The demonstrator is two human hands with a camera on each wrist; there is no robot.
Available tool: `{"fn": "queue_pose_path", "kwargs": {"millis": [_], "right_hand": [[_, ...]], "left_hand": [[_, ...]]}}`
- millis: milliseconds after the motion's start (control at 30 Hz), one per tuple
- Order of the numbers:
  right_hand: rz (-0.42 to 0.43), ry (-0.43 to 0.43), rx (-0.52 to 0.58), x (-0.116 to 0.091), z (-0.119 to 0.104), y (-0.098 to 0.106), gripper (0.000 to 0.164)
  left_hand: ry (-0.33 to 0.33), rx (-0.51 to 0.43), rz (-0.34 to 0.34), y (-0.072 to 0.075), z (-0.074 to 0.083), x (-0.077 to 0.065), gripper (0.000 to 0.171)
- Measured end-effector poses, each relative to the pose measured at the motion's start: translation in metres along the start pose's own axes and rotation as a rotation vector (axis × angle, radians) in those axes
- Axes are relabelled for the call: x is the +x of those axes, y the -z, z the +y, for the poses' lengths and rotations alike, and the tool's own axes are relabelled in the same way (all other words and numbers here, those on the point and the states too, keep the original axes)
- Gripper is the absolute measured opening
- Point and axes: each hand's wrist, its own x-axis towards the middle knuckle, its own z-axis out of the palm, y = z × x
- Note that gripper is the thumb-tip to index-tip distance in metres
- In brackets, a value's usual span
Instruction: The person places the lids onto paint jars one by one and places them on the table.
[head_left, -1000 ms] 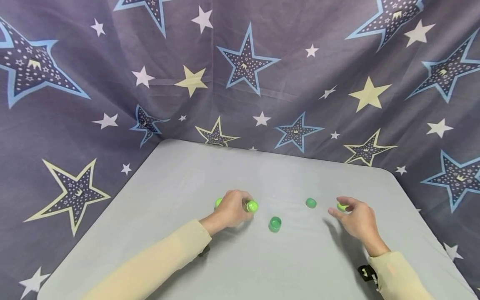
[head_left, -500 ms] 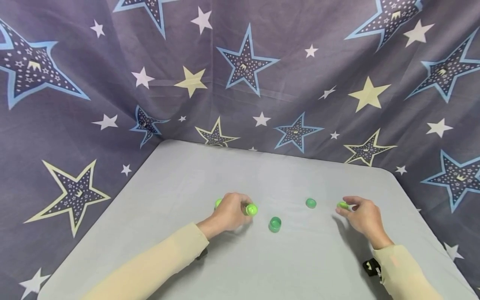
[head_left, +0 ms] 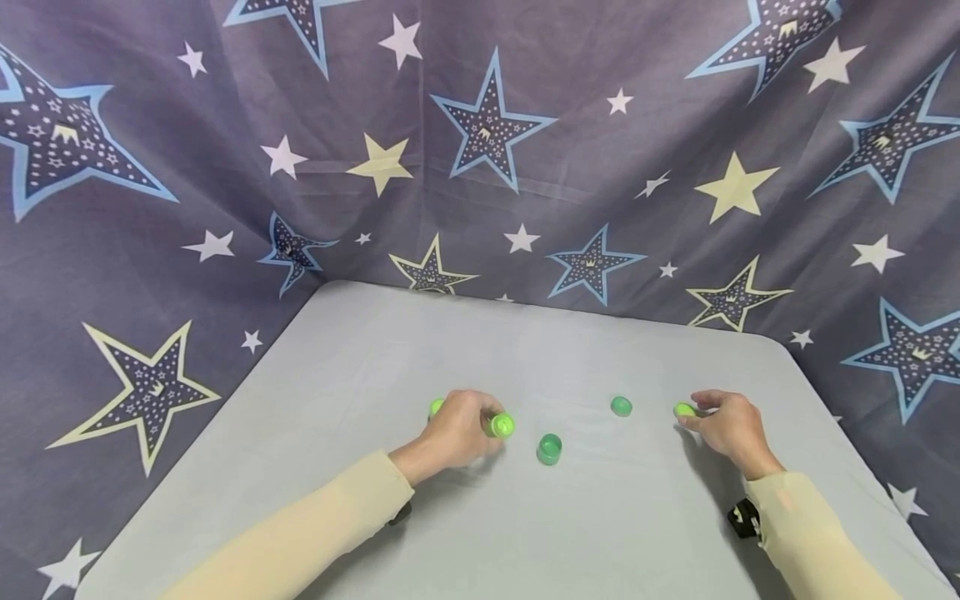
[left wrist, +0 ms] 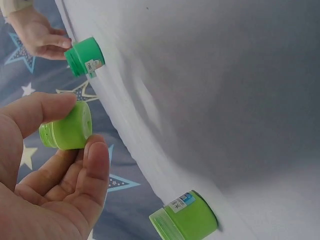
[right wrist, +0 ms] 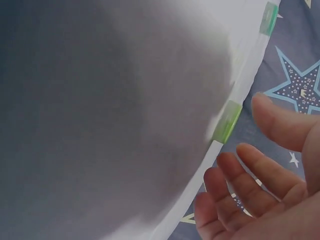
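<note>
Star-printed cloth [head_left: 45, 275] hangs along my left and behind the pale table [head_left: 585, 533]. Leftmost on the tabletop stands a labelled lime jar [head_left: 435, 406], partly hidden by my left hand [head_left: 461, 429] when seen from above. That hand pinches a second lime jar [head_left: 503, 425] and holds it up off the table, thumb on one side and fingers on the other; from my left wrist I see its threaded neck. Near it, to the right, an open green jar [head_left: 550, 450] stands upright. Further right and a little farther from me, a green lid [head_left: 621, 407] lies flat. Next comes a lime lid [head_left: 684, 410], just beside my right hand [head_left: 731, 425], whose thumb and loosely bent fingers are spread apart, holding nothing; my right wrist view shows a gap between them and the lid.
</note>
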Motion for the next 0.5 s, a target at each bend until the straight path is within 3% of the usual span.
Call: {"fn": "queue_pose_path", "kwargs": {"millis": [500], "right_hand": [[-0.082, -0.111, -0.029, 0.012, -0.001, -0.006, 0.051]], "left_hand": [[-0.015, 0.027, 0.011, -0.002, 0.001, -0.003, 0.033]]}}
